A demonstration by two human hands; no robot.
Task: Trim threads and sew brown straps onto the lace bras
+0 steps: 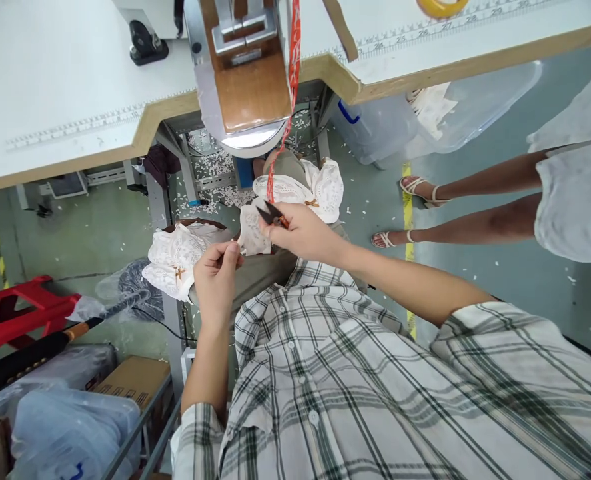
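White shirt with dark green checks (335,400) up close, soft white lace cloth (254,230) in the left hand (216,270)

The shirt lay nearest, and past it the lace cloth was above the lap, between the two hands. The left hand pinched it by its lower left edge, with thumb and finger together. The right hand (302,230) was curled around small snips with black, pointed blades and an orange-brown handle (278,217). Its fingertips were close to the cloth, but whether they touched it, I could not tell.

The cloth looked light and floppy, so it would likely bend and slide about. Its lace holes could snag or tear on a sharp point. The best place to hold it seemed to be a plain edge, pinched flat, with fingers kept away from the blades. The snips looked stiff and light, and safest to hold by the handle.

White lacy bundles with small brown bows lay at both sides, one at the left (175,260) and one at the right (325,190). They looked soft and puffy, and easy to squash. A thin red strip with white marks (294,80) hung from beside the sewing machine (245,73) down behind the snips.

Those white marks were too small to read. On the white table (75,80), a ruler strip (435,27) showed 25, 26, 27, 28 and 29. The brown cardboard box (135,380) had dark print, too blurry to read. No brand name could be read.
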